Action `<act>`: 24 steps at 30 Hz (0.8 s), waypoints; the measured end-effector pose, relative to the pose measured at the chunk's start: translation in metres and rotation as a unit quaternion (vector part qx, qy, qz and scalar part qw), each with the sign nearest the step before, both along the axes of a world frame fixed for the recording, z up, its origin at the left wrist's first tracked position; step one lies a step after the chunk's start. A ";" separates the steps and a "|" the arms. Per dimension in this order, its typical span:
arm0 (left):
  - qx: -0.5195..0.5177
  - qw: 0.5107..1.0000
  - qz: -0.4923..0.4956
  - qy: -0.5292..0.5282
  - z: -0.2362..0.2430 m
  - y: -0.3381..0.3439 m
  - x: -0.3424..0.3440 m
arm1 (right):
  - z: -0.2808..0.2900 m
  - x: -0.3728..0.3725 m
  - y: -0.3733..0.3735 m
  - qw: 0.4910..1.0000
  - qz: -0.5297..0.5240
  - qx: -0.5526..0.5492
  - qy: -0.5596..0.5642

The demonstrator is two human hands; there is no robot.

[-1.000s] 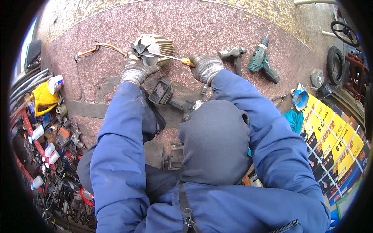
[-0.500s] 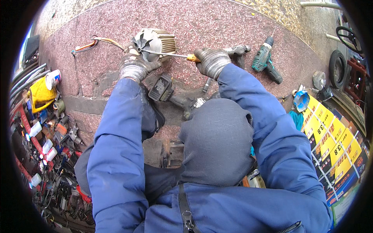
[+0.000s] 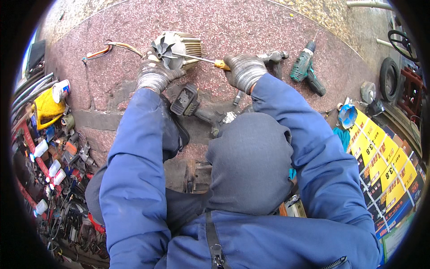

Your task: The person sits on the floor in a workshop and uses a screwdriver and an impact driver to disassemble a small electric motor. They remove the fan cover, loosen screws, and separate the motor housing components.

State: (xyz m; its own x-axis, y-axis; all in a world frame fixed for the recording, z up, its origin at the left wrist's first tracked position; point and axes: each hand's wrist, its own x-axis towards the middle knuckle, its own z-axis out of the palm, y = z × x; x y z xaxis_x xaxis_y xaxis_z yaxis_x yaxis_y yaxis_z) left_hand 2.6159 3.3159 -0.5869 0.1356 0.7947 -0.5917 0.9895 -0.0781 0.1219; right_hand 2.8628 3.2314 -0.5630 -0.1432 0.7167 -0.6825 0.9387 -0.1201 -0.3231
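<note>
A ribbed metal electric motor (image 3: 191, 46) lies on the reddish speckled floor with its dark fan (image 3: 164, 50) facing left. My gloved left hand (image 3: 156, 74) is closed on the near side of the motor's fan end; its fingertips are partly hidden. My gloved right hand (image 3: 245, 71) grips the yellow handle of a screwdriver (image 3: 221, 65). The long blade points left across the motor body, and its tip lies at the fan hub. I cannot tell whether the tip is wedged behind the fan. Wires with coloured ends (image 3: 123, 45) trail left of the motor.
A teal cordless drill (image 3: 303, 66) lies right of my right hand, beside a grey power tool (image 3: 274, 58). Another cordless tool (image 3: 190, 104) rests near my shoe. Loose parts and bottles (image 3: 54, 168) crowd the left; yellow boxes (image 3: 385, 161) stand at right.
The screwdriver blade has tilted, its tip now slightly higher and farther right at the fan. The motor has shifted a little away from me. Both hands keep nearly the same places.
</note>
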 end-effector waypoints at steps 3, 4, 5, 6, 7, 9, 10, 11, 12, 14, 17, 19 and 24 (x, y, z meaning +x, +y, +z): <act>-0.016 0.998 0.061 -0.024 0.003 -0.003 0.002 | -0.006 -0.008 0.005 1.000 -0.002 -0.020 0.018; -0.010 0.998 0.046 -0.034 0.004 -0.004 0.004 | -0.007 -0.009 0.005 0.999 -0.008 -0.031 0.018; 0.004 0.998 0.035 -0.044 0.004 -0.005 0.005 | -0.008 -0.009 0.005 0.999 -0.014 -0.036 0.020; 0.001 0.999 0.031 -0.030 0.004 -0.006 0.007 | -0.008 -0.009 0.004 0.999 -0.023 -0.046 0.011; -0.036 0.988 0.100 -0.114 0.003 -0.007 0.008 | -0.007 -0.008 0.002 0.999 -0.021 -0.030 0.022; -0.105 0.909 0.272 -0.298 0.001 -0.007 0.008 | -0.005 -0.008 -0.001 0.999 -0.019 -0.017 0.022; -0.116 0.901 0.268 -0.322 -0.001 -0.007 0.006 | -0.003 -0.007 -0.004 0.999 -0.023 -0.014 0.026; -0.089 0.927 0.228 -0.285 -0.003 -0.007 0.003 | 0.000 -0.007 -0.007 0.999 -0.021 -0.008 0.027; -0.042 0.967 0.146 -0.202 -0.007 -0.006 0.000 | 0.003 -0.005 -0.012 0.999 -0.023 0.001 0.033; -0.103 0.904 0.238 -0.339 -0.014 -0.007 -0.006 | 0.009 -0.002 -0.019 1.000 -0.017 -0.004 0.020; -0.062 0.931 0.190 -0.305 -0.018 -0.008 -0.015 | 0.016 0.002 -0.024 1.000 -0.004 -0.006 0.002; -0.084 0.919 0.204 -0.328 -0.018 -0.007 -0.016 | 0.015 0.003 -0.020 1.000 0.011 0.001 -0.006; -0.030 0.957 0.158 -0.243 -0.008 -0.005 -0.015 | -0.004 -0.001 -0.004 1.000 0.010 -0.024 0.000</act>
State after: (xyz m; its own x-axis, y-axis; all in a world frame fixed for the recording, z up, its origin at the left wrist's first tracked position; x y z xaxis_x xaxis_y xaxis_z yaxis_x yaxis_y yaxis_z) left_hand 2.6004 3.3111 -0.5952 0.1657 0.8078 -0.5656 0.7878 0.2366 0.5687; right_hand 2.8618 3.2271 -0.5674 -0.1570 0.6803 -0.7159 0.9415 -0.1158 -0.3165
